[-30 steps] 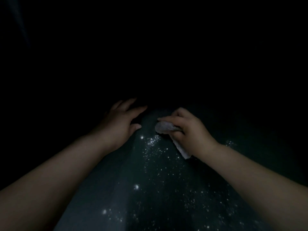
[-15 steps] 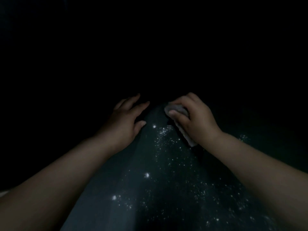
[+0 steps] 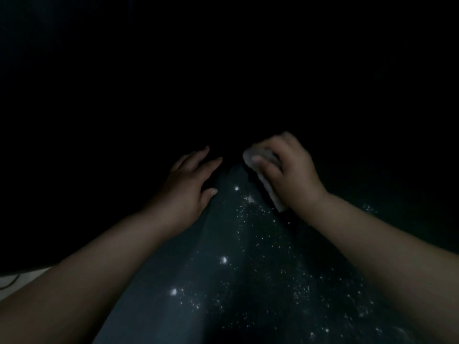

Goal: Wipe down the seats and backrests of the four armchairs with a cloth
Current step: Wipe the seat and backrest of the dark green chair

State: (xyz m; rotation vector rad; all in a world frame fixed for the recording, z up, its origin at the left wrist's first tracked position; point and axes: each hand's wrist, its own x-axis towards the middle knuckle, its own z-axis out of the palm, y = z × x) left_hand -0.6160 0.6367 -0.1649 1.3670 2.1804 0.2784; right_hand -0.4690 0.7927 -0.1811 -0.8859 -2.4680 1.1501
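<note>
right hand [image 3: 288, 172] grips a crumpled pale cloth [image 3: 260, 170] on the dark speckled armchair surface [image 3: 248, 281], mid-wipe; left hand [image 3: 188, 184] rests flat, fingers straight (bracing, probably); next, sweep toward the unlit far part

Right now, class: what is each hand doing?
Left hand: open, fingers straight, holding nothing.
Right hand: curled round the pale cloth.

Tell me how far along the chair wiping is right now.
Done: nothing can be confirmed; the scene is too dark to count chairs. In hand: the right hand grips the cloth at the far end of a dark teal surface, while the left hand rests flat beside it. Left: white specks lie scattered over the near part of that surface, so it looks unfinished.
</note>
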